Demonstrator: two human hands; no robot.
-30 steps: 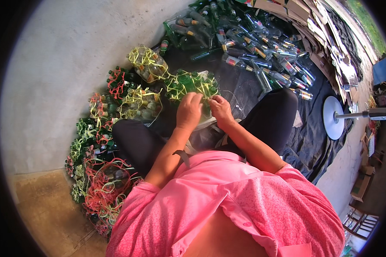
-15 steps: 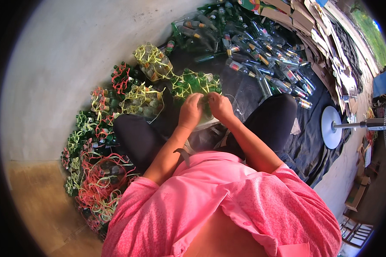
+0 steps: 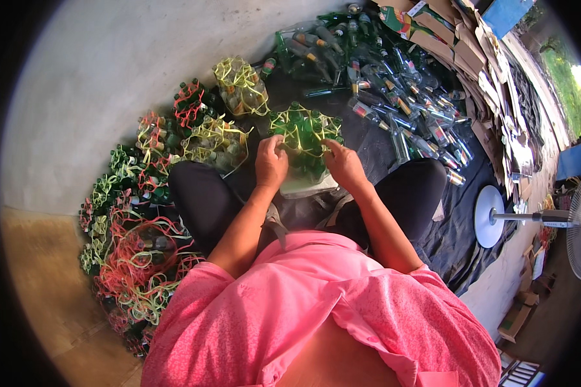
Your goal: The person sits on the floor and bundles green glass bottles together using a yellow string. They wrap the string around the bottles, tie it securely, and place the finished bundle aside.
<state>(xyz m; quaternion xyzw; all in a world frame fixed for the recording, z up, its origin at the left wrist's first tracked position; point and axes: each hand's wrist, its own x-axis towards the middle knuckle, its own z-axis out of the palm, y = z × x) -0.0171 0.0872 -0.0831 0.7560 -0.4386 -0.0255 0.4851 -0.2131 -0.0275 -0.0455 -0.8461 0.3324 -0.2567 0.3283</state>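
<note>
Between my knees a bundle of green glass bottles (image 3: 311,164) stands upright on a pale block (image 3: 310,188). Yellow plastic strap (image 3: 294,148) is laced around the bottle necks. My left hand (image 3: 272,162) is at the bundle's left side, fingers bent in a pinch on the strap. Across from it, my right hand (image 3: 346,166) has its thumb and forefinger closed on the strap at the right side. The fingertips are small in view, so their exact hold is hard to see.
Loose glass bottles (image 3: 400,103) lie heaped on a black sheet (image 3: 461,219) ahead and right. Strapped bottle bundles (image 3: 216,145) stand along the wall at left, near tangled red and green straps (image 3: 142,258). Flattened cardboard (image 3: 474,58) and a standing fan (image 3: 490,217) are at right.
My hands were close together at the front of the bundle; now they are apart, one at each side. More of the green bottles shows between them. The whole view has shifted slightly.
</note>
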